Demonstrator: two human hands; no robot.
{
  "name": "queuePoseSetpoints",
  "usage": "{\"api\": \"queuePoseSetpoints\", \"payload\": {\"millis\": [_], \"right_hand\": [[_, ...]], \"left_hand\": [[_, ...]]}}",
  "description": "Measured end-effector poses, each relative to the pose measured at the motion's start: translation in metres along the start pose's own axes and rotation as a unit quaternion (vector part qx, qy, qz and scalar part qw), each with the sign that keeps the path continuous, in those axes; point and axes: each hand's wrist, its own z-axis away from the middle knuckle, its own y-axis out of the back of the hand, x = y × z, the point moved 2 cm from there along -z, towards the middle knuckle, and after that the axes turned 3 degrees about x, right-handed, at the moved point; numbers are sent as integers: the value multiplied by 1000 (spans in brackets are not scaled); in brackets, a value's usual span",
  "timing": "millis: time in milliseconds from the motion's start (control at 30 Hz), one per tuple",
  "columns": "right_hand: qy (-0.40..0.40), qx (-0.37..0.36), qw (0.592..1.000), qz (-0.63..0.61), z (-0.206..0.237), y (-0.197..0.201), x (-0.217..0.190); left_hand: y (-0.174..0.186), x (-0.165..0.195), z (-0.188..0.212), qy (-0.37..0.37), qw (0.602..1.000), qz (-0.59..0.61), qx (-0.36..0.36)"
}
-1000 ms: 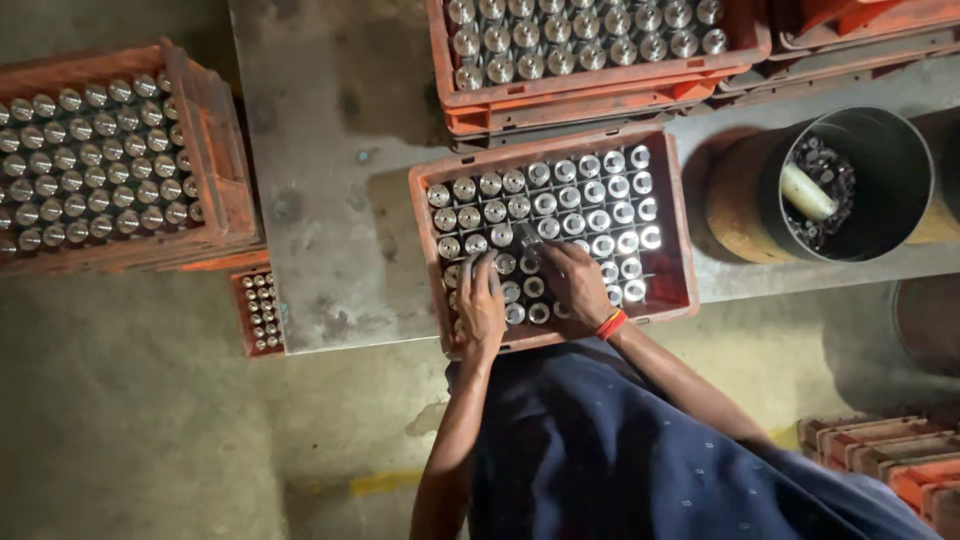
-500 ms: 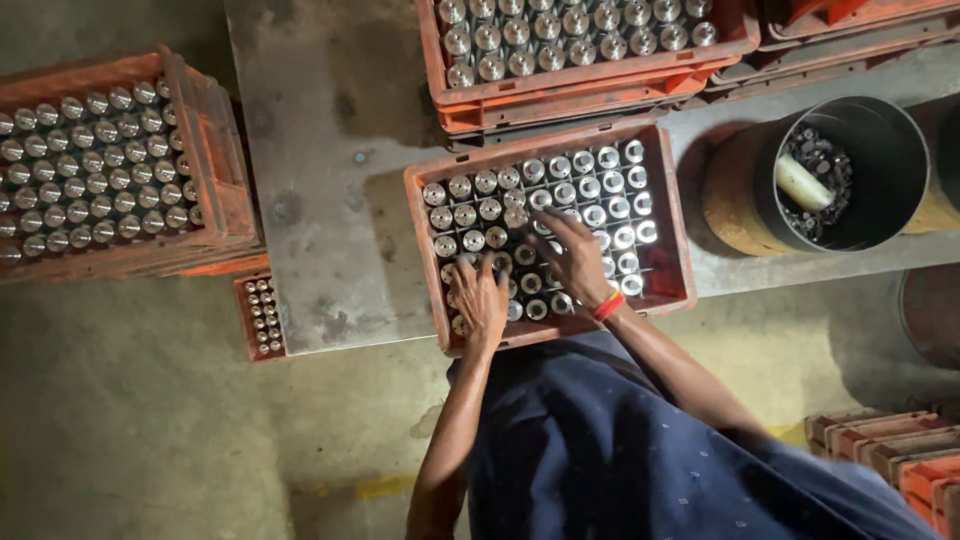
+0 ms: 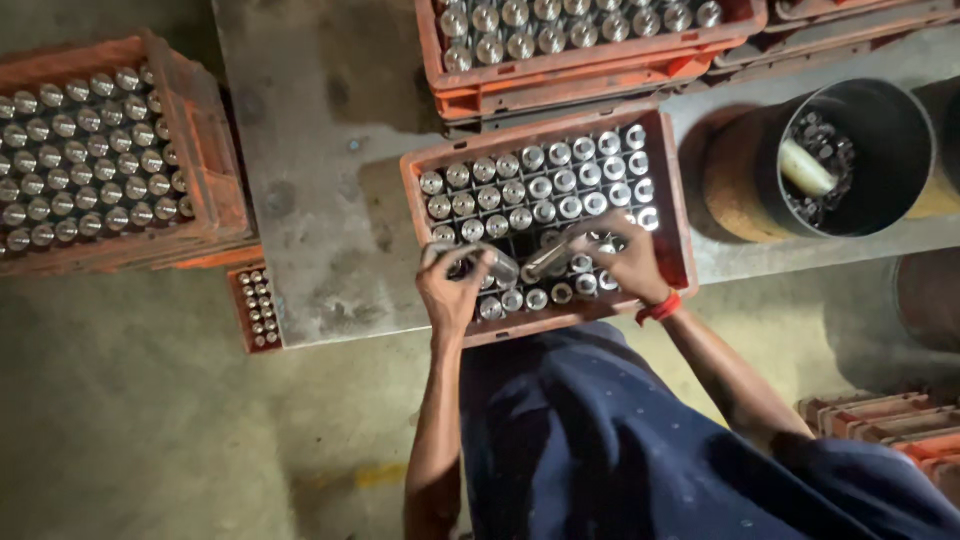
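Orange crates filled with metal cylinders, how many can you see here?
3 for sure: one crate at far left, one on the bench under both hands, one beyond it at the top edge. Further stacked crates at the right corners may also hold cylinders.

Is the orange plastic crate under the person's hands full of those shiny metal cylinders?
Nearly full: the orange plastic crate holds upright rows of shiny metal cylinders, with gaps near the hands.

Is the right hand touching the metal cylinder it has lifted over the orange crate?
Touching. The head view shows the right hand with fingers wrapped round a metal cylinder lying tilted above the orange crate.
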Motion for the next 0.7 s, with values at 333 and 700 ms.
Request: {"api": "queuePoseSetpoints", "payload": {"millis": [333,700], "right_hand": [[-73,-56,988,120,32,-71,-14],[136,-110,936,304,38,-76,-2]], "left_hand": [[-37,-1,44,64,987,-112,-96],[-47,6,59,31,947,-307,-89]]}}
